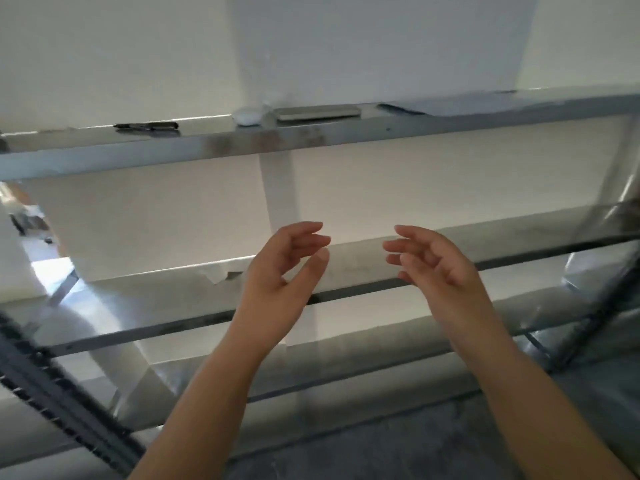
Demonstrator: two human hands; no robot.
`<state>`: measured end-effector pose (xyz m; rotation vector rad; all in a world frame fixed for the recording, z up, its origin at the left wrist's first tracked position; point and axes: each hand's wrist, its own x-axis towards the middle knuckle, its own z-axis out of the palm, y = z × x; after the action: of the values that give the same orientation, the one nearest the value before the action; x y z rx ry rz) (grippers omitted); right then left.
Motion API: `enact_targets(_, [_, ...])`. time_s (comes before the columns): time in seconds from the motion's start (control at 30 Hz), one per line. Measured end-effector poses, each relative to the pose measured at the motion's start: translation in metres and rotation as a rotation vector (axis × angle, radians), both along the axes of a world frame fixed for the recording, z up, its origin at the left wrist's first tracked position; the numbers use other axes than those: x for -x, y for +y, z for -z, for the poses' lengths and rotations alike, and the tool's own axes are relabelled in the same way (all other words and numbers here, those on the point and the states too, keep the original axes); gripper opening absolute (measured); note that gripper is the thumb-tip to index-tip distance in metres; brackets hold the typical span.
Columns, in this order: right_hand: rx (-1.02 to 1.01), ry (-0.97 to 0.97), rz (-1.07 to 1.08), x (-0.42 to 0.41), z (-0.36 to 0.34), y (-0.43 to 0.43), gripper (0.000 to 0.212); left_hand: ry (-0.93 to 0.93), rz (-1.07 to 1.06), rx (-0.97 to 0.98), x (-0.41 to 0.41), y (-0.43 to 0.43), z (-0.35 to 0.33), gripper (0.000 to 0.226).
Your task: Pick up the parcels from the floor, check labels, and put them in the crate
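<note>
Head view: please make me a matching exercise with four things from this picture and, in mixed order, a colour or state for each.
Things:
1. pen
2. small rounded object
3. flat slab
4. left hand

Descriptions:
A. white
B. holds nothing, fingers loosely curled
C. black
D. grey

Pairs: 1-C, 2-A, 3-D, 4-B

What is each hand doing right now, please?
Left hand: open, fingers loosely curled, holding nothing.
Right hand: open, fingers loosely curled, holding nothing.
</note>
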<state>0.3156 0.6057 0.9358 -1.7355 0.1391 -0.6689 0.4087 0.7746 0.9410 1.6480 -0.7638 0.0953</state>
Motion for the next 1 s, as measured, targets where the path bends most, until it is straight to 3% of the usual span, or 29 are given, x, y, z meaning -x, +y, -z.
enact_targets(0.33, [-0.063,0.013,0.299,0.061,0.013,-0.144,0.029,0.045,0.211,-0.010,0.024,-0.168,0.011,0.024])
enact_targets(0.8, [0.008,0.033,0.744,0.082,0.023,-0.229,0.029,0.025,0.728,-0.073,-0.002,-0.333,0.016,0.023])
enact_targets(1.0, [-0.006,0.065,1.021,0.109,0.044,-0.246,0.033,0.138,0.961,-0.068,-0.008,-0.394,0.043,0.025])
